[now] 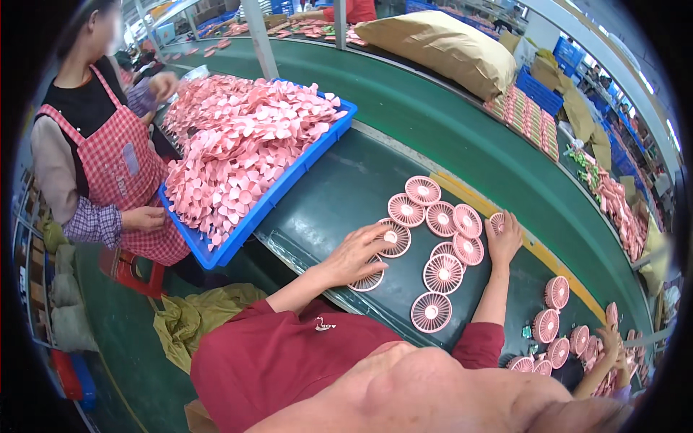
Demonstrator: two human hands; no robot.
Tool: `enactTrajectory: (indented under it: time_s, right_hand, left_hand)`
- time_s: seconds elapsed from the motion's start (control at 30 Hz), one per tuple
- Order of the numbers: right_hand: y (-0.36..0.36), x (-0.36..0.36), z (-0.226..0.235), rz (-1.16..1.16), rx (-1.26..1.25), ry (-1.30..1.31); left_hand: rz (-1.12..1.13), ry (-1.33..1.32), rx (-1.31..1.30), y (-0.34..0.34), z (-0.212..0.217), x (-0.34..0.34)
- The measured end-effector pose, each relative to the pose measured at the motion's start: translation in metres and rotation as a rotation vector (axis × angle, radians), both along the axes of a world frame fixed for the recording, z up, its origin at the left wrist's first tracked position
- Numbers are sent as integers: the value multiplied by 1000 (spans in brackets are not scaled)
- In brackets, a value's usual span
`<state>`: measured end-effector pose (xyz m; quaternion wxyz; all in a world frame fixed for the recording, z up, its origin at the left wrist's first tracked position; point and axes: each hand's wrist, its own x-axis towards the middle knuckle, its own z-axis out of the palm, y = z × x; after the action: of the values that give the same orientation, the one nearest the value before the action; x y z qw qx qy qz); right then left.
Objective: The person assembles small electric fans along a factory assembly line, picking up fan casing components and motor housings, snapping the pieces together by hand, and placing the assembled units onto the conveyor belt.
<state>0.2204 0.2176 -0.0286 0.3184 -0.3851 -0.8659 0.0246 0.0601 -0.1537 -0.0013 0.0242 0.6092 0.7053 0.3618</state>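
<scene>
Round pink fan grilles with spoked rims and pale centres lie in a loose cluster on the dark green work surface (317, 187). My left hand (354, 256) lies fingers spread over the left side of the cluster. Its fingertips touch one fan grille (395, 239), and another fan grille (368, 278) is partly under the hand. Farther right, my right hand (505, 242) has its fingers curved round the edge of a fan grille (497, 222) beside the yellow strip. Several more grilles, such as one near fan grille (431, 312), sit between my hands, some overlapping.
A blue tray (303, 169) heaped with pink fan blades (238, 144) stands at the left. Beside it is a person in a checked apron (130, 155). A green conveyor belt (433, 123) runs behind. At the lower right, another person's hands (610, 346) are near more pink grilles (546, 326).
</scene>
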Motion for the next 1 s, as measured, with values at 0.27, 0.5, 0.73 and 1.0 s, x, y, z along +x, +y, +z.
enactTrajectory:
  time_s: [0.27,0.5,0.73,1.0]
  right_hand:
    - [7,4,-4,37,26,-18]
    - [8,6,-4,51,55,-29]
    - [7,5,-4,51,79,-6]
    - [5,5,-4,61,60,-2]
  left_hand:
    - [-314,155,-282,-21,14,33]
    - [-242,61,-41,-17,-1,31]
    - [-172,142,223,22,43,10]
    - [-109,296,142,100,12,-17]
